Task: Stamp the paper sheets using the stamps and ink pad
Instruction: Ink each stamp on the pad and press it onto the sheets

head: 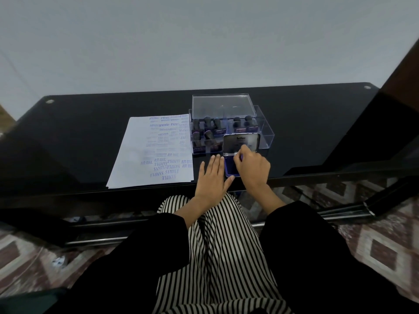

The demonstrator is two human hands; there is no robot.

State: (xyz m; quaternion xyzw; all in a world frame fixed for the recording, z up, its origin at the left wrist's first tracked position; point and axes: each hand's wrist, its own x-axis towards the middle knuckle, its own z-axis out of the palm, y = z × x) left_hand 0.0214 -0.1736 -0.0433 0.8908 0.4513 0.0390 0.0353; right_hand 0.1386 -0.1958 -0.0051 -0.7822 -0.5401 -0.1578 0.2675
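A white paper sheet, covered with several blue stamp prints, lies on the black glass table. To its right a clear plastic box holds several black-handled stamps. In front of the box the blue ink pad lies with its metal lid raised. My left hand rests flat with straight fingers beside the pad, thumb at the pad's near corner. My right hand is over the pad, fingers curled round a stamp that is mostly hidden.
The box's clear lid stands open behind the stamps. The table's near edge runs just below my hands. My striped lap and black sleeves fill the lower view, with patterned floor on both sides.
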